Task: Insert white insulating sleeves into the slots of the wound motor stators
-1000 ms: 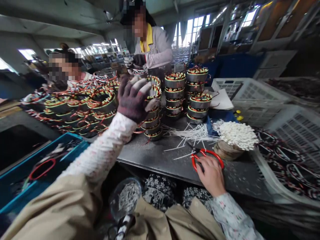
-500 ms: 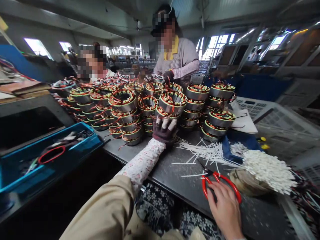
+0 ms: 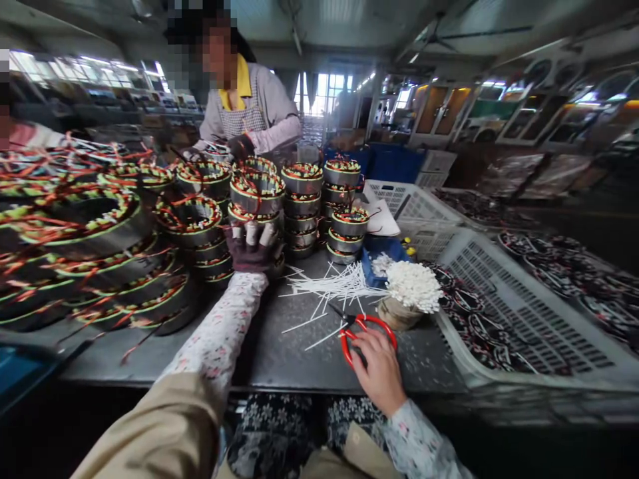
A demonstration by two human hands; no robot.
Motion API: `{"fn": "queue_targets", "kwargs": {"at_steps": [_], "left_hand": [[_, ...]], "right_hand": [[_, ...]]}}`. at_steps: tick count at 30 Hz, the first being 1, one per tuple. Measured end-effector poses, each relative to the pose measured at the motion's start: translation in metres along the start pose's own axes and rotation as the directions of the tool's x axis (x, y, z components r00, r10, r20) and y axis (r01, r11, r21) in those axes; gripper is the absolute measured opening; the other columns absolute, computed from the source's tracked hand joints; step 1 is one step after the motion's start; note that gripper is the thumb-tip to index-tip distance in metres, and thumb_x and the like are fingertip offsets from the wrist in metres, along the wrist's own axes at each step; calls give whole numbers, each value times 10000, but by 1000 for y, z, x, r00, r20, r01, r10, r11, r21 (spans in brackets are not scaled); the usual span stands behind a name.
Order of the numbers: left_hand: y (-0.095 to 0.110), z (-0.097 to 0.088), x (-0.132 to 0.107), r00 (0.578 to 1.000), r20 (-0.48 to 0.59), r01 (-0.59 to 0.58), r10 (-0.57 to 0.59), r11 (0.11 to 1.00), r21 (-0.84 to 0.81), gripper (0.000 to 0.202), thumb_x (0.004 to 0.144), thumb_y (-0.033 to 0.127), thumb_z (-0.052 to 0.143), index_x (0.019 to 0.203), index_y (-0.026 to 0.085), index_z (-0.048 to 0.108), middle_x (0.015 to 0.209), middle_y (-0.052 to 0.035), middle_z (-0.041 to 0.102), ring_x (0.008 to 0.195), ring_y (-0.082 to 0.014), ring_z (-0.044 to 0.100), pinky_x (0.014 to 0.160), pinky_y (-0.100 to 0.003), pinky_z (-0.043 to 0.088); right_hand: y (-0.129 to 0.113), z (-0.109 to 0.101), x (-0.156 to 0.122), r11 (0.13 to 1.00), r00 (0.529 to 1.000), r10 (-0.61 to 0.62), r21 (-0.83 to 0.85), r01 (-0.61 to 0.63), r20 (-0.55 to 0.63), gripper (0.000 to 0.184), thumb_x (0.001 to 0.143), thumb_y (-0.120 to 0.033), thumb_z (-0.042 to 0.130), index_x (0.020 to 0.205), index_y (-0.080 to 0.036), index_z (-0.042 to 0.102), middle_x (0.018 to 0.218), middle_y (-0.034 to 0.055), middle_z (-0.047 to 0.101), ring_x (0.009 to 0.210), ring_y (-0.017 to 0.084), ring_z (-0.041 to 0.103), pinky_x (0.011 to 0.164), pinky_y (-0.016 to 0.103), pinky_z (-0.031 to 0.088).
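My left hand (image 3: 252,251), in a dark glove with white fingertips, rests its spread fingers against the front of a stack of wound motor stators (image 3: 255,196). Copper-coloured windings and red leads crown each stator. My right hand (image 3: 378,370) lies near the table's front edge, closed around red-handled snips (image 3: 367,334). Their dark blades point up and left toward loose white plastic strips (image 3: 334,283). A bundle of white-tipped sleeves stands in a woven basket (image 3: 397,314) just beyond the snips.
More stator stacks (image 3: 302,209) crowd the dark metal table (image 3: 279,356), with a larger heap at left. A blue tray (image 3: 379,261) sits behind the basket. A white crate of wound coils (image 3: 519,313) stands at right. A co-worker (image 3: 244,110) works across the table.
The view has swung left and back, so more of the table shows. My left hand has come down from beside a stack to its front. My right hand stays on the snips.
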State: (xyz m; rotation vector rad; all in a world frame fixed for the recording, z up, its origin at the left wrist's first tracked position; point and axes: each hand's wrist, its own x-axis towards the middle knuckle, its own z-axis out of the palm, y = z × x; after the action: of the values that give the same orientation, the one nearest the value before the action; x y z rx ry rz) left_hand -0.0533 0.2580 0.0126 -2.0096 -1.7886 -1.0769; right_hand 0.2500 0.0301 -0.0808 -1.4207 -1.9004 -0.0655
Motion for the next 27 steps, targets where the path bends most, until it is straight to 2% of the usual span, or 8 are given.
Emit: {"fn": "queue_targets", "kwargs": {"at_steps": [3,7,13,16,19,21,24,27], "left_hand": [[-2,2,8,999,-41,9,-11,999,-43,747,740,704,692,1352,279,629,1565,-103,476,1531,-510,192,1171,-798,54],[-5,6,18,999,-46,3,-3,1000,-10,757,761,665,715,1369,223,628,1576,-176,459,1520,-485,269,1206,-748,104],[-4,2,8,998,-42,-42,45,996,76,800,764,633,727,1437,224,588,1609,-159,425,1547,-464,250,1268,-671,97],[16,-6,-10,992,27,-127,125,988,85,787,753,624,752,1430,251,598,1588,-135,463,1536,-445,297,1285,-646,99],[50,-3,-16,963,157,-214,221,975,-59,623,894,541,638,1451,272,569,1550,-89,522,1427,-342,502,1264,-541,292],[74,8,-7,954,228,-147,194,967,-206,685,941,489,595,1560,256,419,1586,-81,478,1346,-287,586,1177,-435,441],[103,26,21,919,384,40,91,947,-319,882,912,461,665,1641,292,199,1554,-49,520,1307,-276,621,1106,-375,506],[120,40,43,895,444,104,54,940,-324,675,958,446,615,1579,344,370,1478,3,598,1307,-269,618,1128,-384,477]], "right_hand": [[0,0,-1,1000,1000,9,-6,-9,13,205,926,-206,513,949,-210,717,1047,97,739,1093,299,622,922,482,546],[0,-1,-1,1000,1000,0,-24,0,26,205,925,-199,515,946,-203,719,1044,98,736,1090,292,614,931,469,538],[1,-1,1,998,999,-45,-40,45,4,183,949,-209,528,929,-190,709,1031,101,731,1092,293,583,930,458,498],[0,-1,0,998,998,-56,-40,57,16,197,959,-219,514,932,-191,708,1036,103,729,1094,296,573,930,462,480],[-1,-1,0,998,998,-54,-41,55,17,206,960,-218,504,930,-201,708,1035,98,726,1100,292,569,940,457,468],[-3,-1,0,999,999,-32,-41,33,18,207,957,-215,504,925,-206,708,1043,96,725,1104,288,568,945,453,463],[-6,-3,1,1000,1000,4,-31,-4,10,195,937,-198,511,917,-209,705,1035,89,726,1101,282,571,939,442,464],[-9,-4,3,1000,1000,29,-2,-29,7,154,898,-184,545,912,-210,697,1020,73,730,1093,272,581,928,425,471]]}}
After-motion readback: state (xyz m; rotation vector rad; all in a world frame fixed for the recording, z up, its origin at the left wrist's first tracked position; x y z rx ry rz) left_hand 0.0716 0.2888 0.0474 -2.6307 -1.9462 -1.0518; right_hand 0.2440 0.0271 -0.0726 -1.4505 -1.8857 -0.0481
